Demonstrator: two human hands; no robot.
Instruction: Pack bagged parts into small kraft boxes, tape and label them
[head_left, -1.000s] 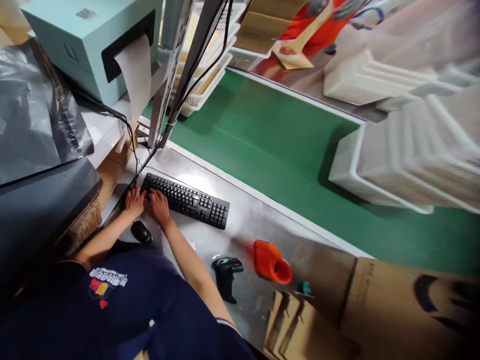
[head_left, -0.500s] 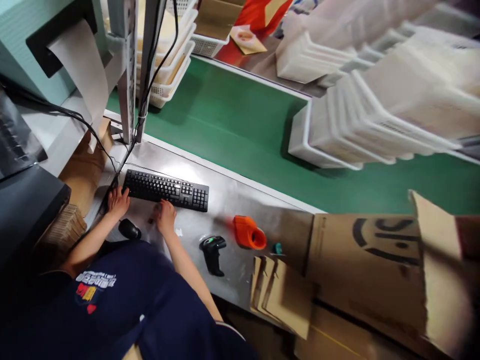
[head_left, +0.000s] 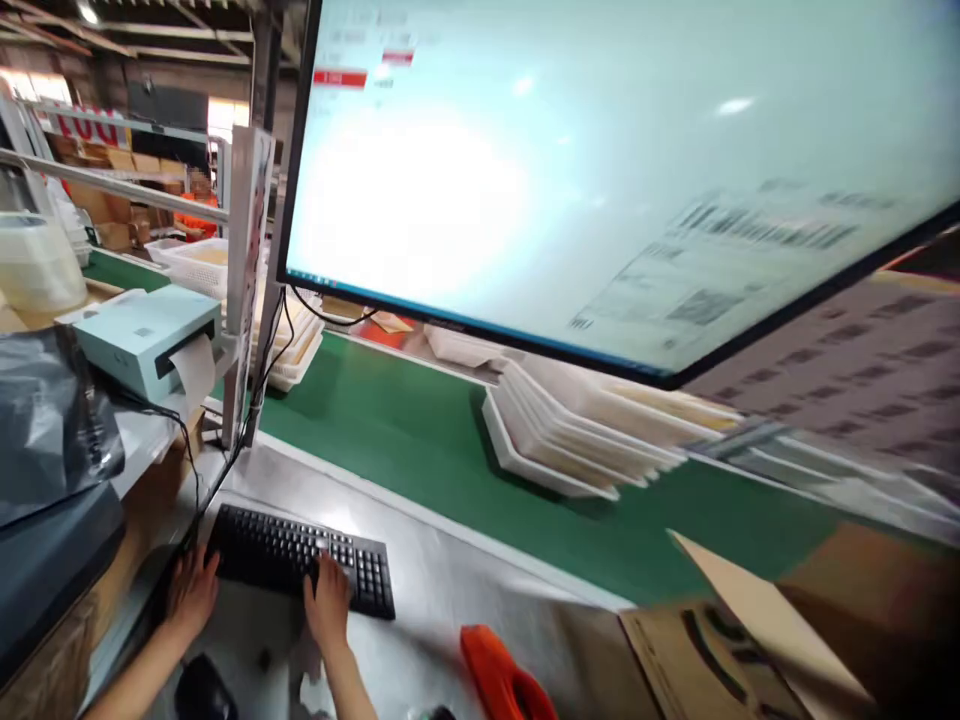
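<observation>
A black keyboard [head_left: 296,557] lies on the steel worktop [head_left: 442,590] at the lower left. My left hand [head_left: 191,592] rests at the keyboard's left end with its fingers spread. My right hand [head_left: 328,600] lies over the keys right of the middle, fingers stretched onto them. Neither hand holds anything. A black mouse [head_left: 204,690] sits between my forearms at the bottom edge. Above, a large lit monitor [head_left: 600,170] fills the upper part of the view, showing a label with a barcode.
A green conveyor belt [head_left: 420,450] runs behind the worktop and carries a stack of white trays [head_left: 570,440]. A pale green label printer [head_left: 142,335] stands at left with paper hanging out. An orange object [head_left: 502,680] and open cardboard boxes [head_left: 750,640] lie at lower right.
The view has tilted up from the worktop to the monitor. My right hand went back onto the keys from the keyboard's near edge. The white trays have travelled left along the belt.
</observation>
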